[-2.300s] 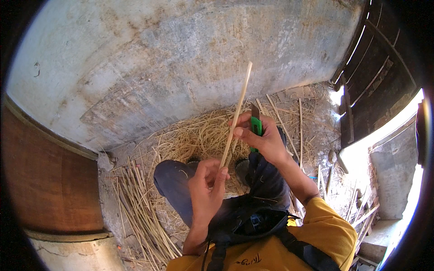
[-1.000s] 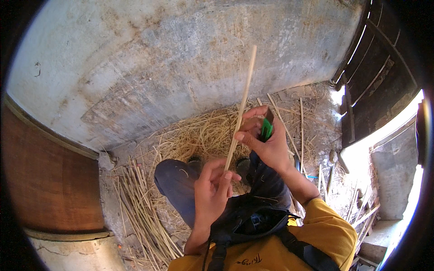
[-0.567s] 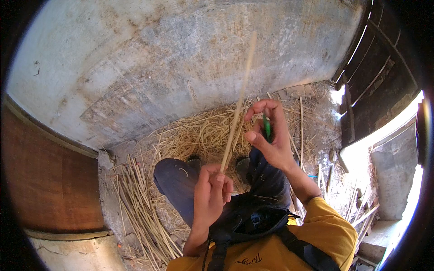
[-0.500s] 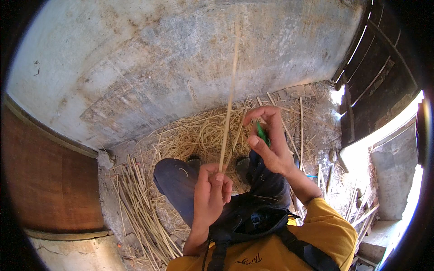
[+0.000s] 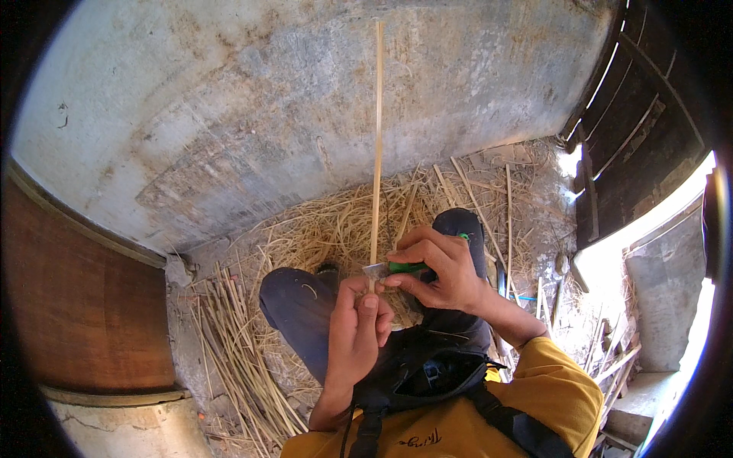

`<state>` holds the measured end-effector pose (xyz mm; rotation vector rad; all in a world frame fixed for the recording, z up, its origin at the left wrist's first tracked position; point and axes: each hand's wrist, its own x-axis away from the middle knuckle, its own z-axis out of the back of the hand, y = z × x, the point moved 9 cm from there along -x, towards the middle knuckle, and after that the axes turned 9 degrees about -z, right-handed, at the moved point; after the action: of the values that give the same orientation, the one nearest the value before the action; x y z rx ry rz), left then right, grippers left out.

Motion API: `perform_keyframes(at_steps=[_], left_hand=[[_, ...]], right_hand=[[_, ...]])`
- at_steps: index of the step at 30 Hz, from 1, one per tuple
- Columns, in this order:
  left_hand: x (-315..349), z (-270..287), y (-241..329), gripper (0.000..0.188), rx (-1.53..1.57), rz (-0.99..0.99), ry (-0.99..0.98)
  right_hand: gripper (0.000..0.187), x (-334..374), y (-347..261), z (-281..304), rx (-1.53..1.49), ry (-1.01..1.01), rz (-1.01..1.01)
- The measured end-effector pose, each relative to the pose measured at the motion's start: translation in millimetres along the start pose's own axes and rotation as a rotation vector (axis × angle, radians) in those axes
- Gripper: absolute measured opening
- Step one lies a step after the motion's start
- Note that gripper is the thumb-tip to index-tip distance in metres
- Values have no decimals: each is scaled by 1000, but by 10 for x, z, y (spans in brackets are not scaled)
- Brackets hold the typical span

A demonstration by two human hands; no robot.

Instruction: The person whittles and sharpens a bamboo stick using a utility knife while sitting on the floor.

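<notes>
A long pale strip (image 5: 377,153) was held out in front of the body, pointed up toward the grey wall (image 5: 305,91). Its lower part was pinched by the grip of the left hand (image 5: 356,324), which was closed on it between thumb and curled fingers. In the grip of the right hand (image 5: 443,271), a green-handled knife (image 5: 406,267) was clasped. Its blade (image 5: 374,270) was set across the strip just above the left thumb; how firmly it was pressed could not be told. The 2 hands were kept close together, nearly touching.

At the waist, a black bag (image 5: 385,389) was worn on straps (image 5: 370,431), and its mouth was open. Inside, 1 small bluish-grey item (image 5: 432,372) was seen, but its kind could not be made out; the rest of the inside was lost in shadow.

On the floor (image 5: 183,320), curled pale shavings (image 5: 328,221) were heaped between the wall and the legs, and a loose bundle of thin sticks (image 5: 244,359) was laid at the left.
</notes>
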<state>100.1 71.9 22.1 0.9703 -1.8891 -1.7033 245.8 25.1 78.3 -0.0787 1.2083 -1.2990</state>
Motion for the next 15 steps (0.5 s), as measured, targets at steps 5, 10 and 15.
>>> perform_keyframes(at_steps=[5, 10, 15], left_hand=[[12, -6, -21, 22, -46, 9, -8], [27, 52, -10, 29, -256, -63, 16], [8, 61, 74, 31, -444, -110, 10]], right_hand=[[36, 1, -57, 31, 25, 57, 50], [33, 2, -114, 43, 70, 75, 83], [30, -3, -152, 66, 130, 95, 129]])
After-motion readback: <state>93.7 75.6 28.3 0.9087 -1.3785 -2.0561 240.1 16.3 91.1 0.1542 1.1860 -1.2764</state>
